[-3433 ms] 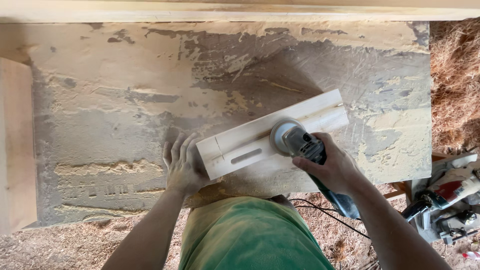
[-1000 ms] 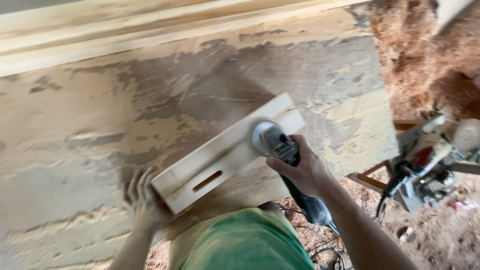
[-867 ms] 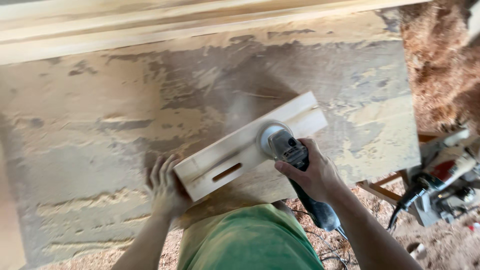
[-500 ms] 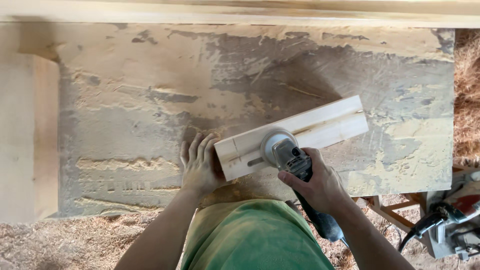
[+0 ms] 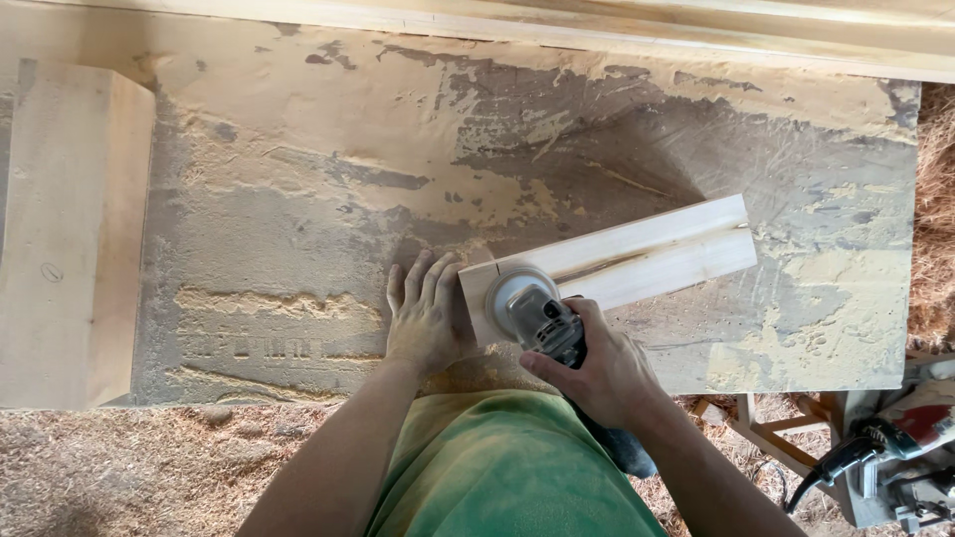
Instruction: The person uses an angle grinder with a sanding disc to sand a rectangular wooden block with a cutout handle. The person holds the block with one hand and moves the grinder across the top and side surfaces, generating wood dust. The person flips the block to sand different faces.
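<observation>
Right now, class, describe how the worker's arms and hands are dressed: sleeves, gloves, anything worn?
Both forearms are bare, with no sleeve in view. The left hand and right hand wear no gloves, and no ring or watch is visible. A dusty green garment covers the body between the arms.

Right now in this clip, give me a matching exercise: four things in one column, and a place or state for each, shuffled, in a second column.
Things:
1. left hand
2. right hand
3. grooved wooden board
4. thick wooden block

Places or states:
A. at the left end of the workbench, away from both hands
B. gripping the body of the angle grinder
C. lying slantwise on the bench with the grinder's disc on its near end
D. pressed flat on the dusty bench against the board's end

Pairs: 1-D, 2-B, 3-C, 4-A
</observation>
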